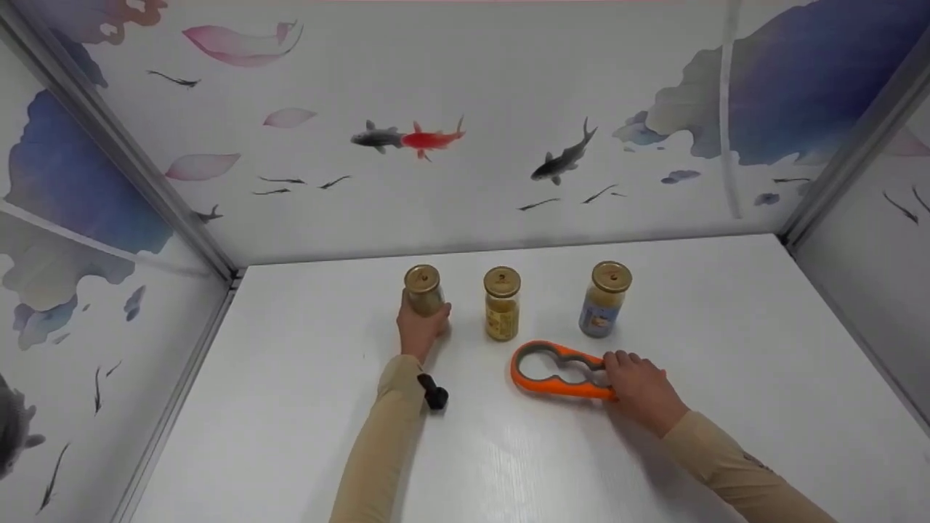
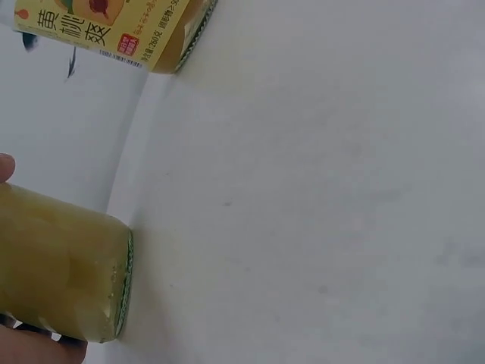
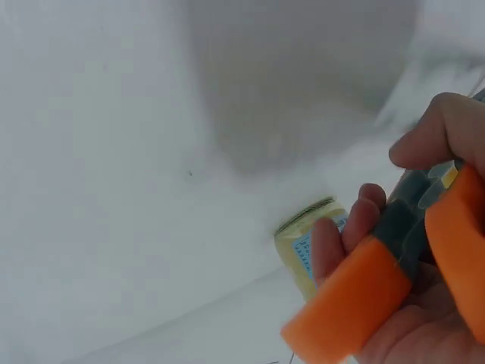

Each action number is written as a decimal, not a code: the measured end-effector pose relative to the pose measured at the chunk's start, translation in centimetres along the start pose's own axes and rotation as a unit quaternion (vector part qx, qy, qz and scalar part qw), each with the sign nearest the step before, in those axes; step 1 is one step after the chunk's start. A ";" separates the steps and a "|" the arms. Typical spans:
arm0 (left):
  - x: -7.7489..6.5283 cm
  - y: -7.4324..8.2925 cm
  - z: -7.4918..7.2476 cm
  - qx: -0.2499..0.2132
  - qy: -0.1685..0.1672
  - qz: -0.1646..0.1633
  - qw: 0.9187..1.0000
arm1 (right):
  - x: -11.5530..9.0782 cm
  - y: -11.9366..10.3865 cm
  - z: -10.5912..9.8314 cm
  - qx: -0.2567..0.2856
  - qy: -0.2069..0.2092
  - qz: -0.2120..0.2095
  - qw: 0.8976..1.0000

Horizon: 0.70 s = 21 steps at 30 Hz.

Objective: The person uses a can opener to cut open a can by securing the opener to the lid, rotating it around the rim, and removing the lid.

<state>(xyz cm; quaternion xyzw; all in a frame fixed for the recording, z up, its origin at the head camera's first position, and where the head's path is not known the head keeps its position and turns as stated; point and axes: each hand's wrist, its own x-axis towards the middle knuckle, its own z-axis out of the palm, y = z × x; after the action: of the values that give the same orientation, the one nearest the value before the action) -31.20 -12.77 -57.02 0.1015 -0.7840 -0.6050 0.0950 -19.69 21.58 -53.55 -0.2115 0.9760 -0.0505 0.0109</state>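
My left hand (image 1: 420, 333) grips a glass jar (image 1: 423, 283) with a gold lid, its fingers and thumb round the side. The left wrist view shows this jar's pale yellow contents (image 2: 61, 262) and its base close to the tabletop. In my right hand (image 1: 645, 388) is an orange jar opener (image 1: 567, 390) with grey scalloped inner edges, held by its right end. Just right of the left hand stands a second gold-lidded jar (image 1: 502, 312) with a yellow label. A third jar (image 1: 603, 301), with a blue label, stands behind the opener.
All of this is on a white table (image 1: 501, 465). White panels painted with fish and petals enclose its back and sides; the back panel (image 1: 479, 211) rises close behind the jars. A small black object (image 1: 434, 394) sits at the left sleeve's cuff.
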 end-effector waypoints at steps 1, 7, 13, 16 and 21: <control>0.0 0.1 0.0 -0.001 0.000 -0.002 1.000 | 0.0 0.0 0.0 -0.001 0.010 -0.007 1.000; -0.6 0.4 -0.4 0.000 -0.004 -0.005 1.000 | -0.3 0.0 0.1 -0.007 0.057 -0.021 0.998; -1.4 0.5 -1.1 0.011 -0.030 -0.028 0.999 | -0.8 0.3 -0.1 -0.012 0.060 -0.012 0.998; -1.8 0.4 -1.5 0.015 -0.039 -0.029 0.999 | -0.9 0.5 -0.3 -0.002 0.060 -0.008 0.998; -2.7 0.7 -1.6 -0.002 -0.056 -0.029 0.998 | -1.0 0.7 -0.7 0.016 0.085 -0.005 0.996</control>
<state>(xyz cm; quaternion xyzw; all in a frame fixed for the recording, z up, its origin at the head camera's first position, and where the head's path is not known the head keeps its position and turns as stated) -28.19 -13.39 -55.98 0.0896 -0.7840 -0.6134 0.0338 -19.13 22.74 -52.90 -0.2106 0.9715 -0.0837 -0.0693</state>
